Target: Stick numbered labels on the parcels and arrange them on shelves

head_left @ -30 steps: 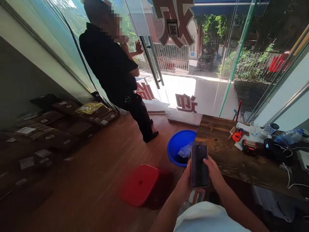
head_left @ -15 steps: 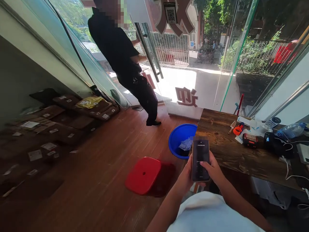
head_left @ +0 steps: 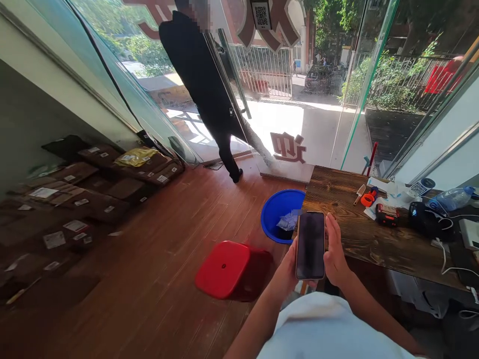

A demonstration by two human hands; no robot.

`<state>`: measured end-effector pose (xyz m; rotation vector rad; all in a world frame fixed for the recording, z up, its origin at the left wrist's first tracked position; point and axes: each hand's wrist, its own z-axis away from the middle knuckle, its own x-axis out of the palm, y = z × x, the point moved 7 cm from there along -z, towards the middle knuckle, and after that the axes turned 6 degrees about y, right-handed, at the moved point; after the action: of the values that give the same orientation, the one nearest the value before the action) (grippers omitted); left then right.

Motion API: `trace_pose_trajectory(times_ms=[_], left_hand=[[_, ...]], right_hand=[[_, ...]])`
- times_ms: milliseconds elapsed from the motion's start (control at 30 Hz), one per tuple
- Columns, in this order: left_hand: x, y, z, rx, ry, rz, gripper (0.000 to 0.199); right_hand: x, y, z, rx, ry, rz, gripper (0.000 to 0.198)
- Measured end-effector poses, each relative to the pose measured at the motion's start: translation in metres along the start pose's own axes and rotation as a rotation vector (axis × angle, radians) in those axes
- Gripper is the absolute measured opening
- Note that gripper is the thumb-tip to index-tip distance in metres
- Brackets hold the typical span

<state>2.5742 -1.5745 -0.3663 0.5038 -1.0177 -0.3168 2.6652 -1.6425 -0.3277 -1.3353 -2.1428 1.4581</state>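
A smartphone (head_left: pixel 310 245) in a thin case is held upright in front of my body, its screen dark. My left hand (head_left: pixel 287 267) wraps round its left side and lower back, with most of the fingers hidden behind it. Beside the phone's right edge is my right hand (head_left: pixel 334 252), its fingers stretched upward and its thumb close to the edge. Whether the right hand touches the case is hard to make out.
A blue bin (head_left: pixel 269 219) with crumpled paper and a red stool (head_left: pixel 224 271) stand on the floor. The wooden table (head_left: pixel 337 199) carries orange tape (head_left: pixel 368 199) and a plastic bottle (head_left: pixel 451 200). Cardboard boxes (head_left: pixel 123 189) lie left. A person (head_left: pixel 202 75) is at the glass door.
My right thumb has left the screen and the right fingers now show beside the phone. The lit screen has gone dark. The person has stepped further out through the doorway.
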Motion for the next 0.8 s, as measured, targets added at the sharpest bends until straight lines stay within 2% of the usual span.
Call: trace_pose_trajectory(times_ms=[100,367,667,800], left_hand=[[-0.002,0.001,0.002,0.039,-0.015,-0.01,0.075],[-0.001,0.001,0.005,0.098,-0.073,-0.113,0.083],[-0.011,-0.008,0.0,0.002,-0.027,-0.037,0.079],[-0.011,-0.008,0.001,0.007,-0.041,-0.02,0.081]], right_hand=[[-0.002,-0.009,-0.005,-0.075,-0.027,0.065,0.067],[-0.005,-0.001,-0.007,-0.023,0.035,0.091,0.064],[-0.001,0.002,-0.01,0.001,0.002,0.12,0.062],[-0.003,-0.002,-0.007,-0.003,0.078,0.063,0.063]])
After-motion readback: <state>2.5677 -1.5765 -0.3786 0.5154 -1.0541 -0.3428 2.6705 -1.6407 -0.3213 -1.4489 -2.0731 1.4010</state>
